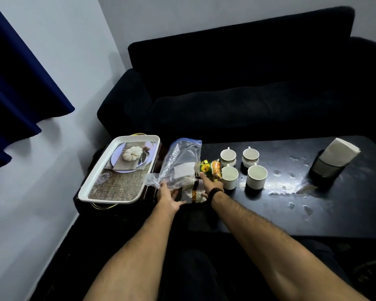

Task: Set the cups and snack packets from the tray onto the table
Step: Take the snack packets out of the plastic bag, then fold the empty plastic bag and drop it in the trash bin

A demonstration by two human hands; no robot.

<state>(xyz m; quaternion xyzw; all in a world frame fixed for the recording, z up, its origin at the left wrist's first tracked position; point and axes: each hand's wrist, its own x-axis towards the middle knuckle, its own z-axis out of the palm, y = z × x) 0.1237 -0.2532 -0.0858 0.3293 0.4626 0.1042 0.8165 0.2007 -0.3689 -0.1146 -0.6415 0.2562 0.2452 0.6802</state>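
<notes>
The white tray (89, 185) with a pumpkin picture sits on a small stand left of the dark table (291, 213); nothing lies on it. Several white cups (256, 175) stand in a group on the table's left part. A clear plastic bag (180, 161) of snacks, a yellow-green snack packet (211, 168) and a dark packet (195, 193) lie at the table's left end. My left hand (168, 195) holds the clear bag's near end. My right hand (211, 183), with a dark wrist band, rests on the yellow-green packet beside the cups, fingers extended.
A dark holder (326, 168) with white paper napkins stands at the table's far right. Wet patches glisten on the tabletop near it. A black sofa (248, 94) runs behind the table. A blue curtain (13, 83) hangs at the left wall.
</notes>
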